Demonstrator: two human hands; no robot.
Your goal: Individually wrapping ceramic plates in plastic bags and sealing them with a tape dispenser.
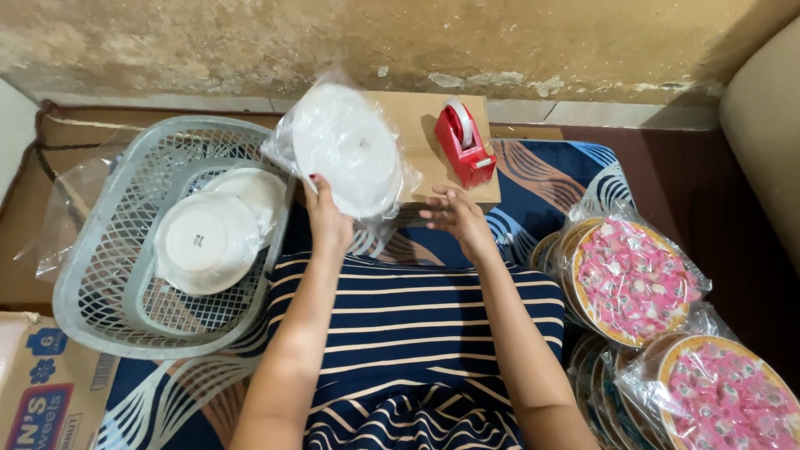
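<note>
My left hand (327, 218) grips the lower edge of a white plate (346, 148) wrapped in a clear plastic bag, holding it up tilted with its underside towards me. My right hand (454, 214) hovers just right of the plate with fingers spread, holding nothing and close to the bag's edge. Behind the plate lies a low cardboard box (433, 125) with a red tape dispenser (463, 142) standing on it.
A grey plastic basket (100, 275) at the left holds two unwrapped white plates (204, 242). Several wrapped pink-patterned plates (629, 279) are stacked at the right. A printed carton (42, 383) sits at the lower left. A patterned blue cloth (533, 192) covers the floor.
</note>
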